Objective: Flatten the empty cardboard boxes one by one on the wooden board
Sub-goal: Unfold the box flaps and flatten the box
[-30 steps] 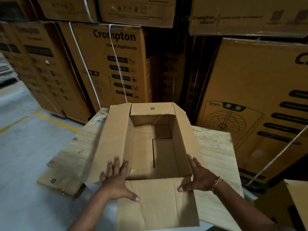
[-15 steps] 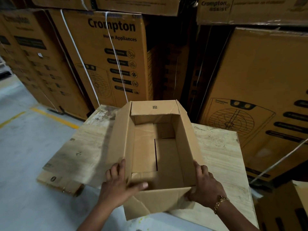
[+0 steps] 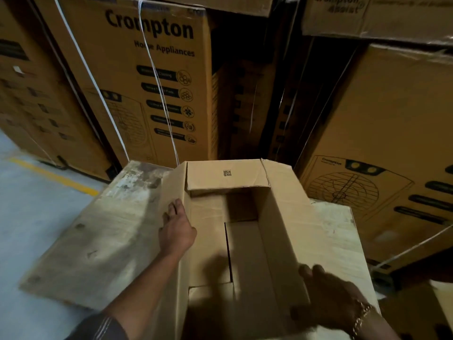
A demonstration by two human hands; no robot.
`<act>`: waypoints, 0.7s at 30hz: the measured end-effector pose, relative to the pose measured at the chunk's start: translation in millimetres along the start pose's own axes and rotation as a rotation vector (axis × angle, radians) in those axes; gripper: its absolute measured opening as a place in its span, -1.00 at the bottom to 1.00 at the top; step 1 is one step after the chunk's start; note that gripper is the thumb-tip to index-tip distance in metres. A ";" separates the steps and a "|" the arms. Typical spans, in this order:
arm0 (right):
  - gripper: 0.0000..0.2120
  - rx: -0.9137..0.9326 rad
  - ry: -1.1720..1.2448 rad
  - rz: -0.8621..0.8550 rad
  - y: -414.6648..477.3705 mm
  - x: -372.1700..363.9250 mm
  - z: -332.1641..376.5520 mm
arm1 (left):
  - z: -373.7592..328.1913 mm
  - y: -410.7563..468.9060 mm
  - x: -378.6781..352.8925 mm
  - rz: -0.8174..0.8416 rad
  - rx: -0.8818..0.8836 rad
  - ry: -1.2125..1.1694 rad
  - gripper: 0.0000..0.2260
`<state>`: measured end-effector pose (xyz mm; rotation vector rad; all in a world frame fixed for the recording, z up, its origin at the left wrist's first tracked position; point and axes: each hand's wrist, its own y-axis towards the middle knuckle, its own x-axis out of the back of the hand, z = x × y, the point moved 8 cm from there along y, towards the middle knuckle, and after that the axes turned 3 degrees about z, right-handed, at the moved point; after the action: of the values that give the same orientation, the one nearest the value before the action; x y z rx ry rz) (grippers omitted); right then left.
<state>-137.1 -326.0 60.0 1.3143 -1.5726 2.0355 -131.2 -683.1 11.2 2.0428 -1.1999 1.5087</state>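
An open, empty cardboard box stands on the wooden board in the head view, its top flaps raised and its bottom flaps showing inside. My left hand lies along the outside of the left flap near its upper edge, fingers fairly straight and pointing away from me. My right hand holds the near end of the right flap, fingers curled over its edge, a bracelet on the wrist. The far flap carries a small printed code.
Tall printed appliance cartons are stacked close behind the board, and more stand at the right. Grey floor with a yellow line lies to the left. Another carton corner shows at the lower right.
My left hand slid from the box's near corner forward along the left flap. The side flaps rose upright, and the view moved closer over the box.
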 end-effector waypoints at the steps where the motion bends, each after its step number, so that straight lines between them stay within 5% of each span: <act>1: -0.18 -0.001 -0.043 -0.070 5.7 21.5 7.1 | -1.4 2.8 -0.9 -0.001 -0.002 -0.010 -0.18; 4: -0.27 0.075 0.076 -0.262 55.6 68.4 47.8 | 1.3 7.5 -7.4 0.020 0.000 -0.025 -0.18; 7: -0.18 0.142 0.350 -0.164 141.1 61.7 80.4 | 3.9 11.3 -9.1 0.025 0.003 -0.037 -0.18; 9: -0.09 0.060 0.280 -0.180 188.6 52.7 80.2 | 4.2 11.8 -10.0 0.033 -0.003 -0.060 -0.19; 15: -0.14 -0.002 0.081 -0.757 227.7 164.7 59.9 | 7.6 14.6 -11.3 0.023 -0.011 -0.115 -0.15; 21: -0.25 -0.047 0.020 -0.507 305.2 221.8 31.0 | 9.5 16.6 -12.3 0.015 -0.014 -0.152 -0.15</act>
<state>-448.7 -539.3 34.8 1.4833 -1.1192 1.6785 -139.2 -694.2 -7.0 2.1773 -1.2811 1.3679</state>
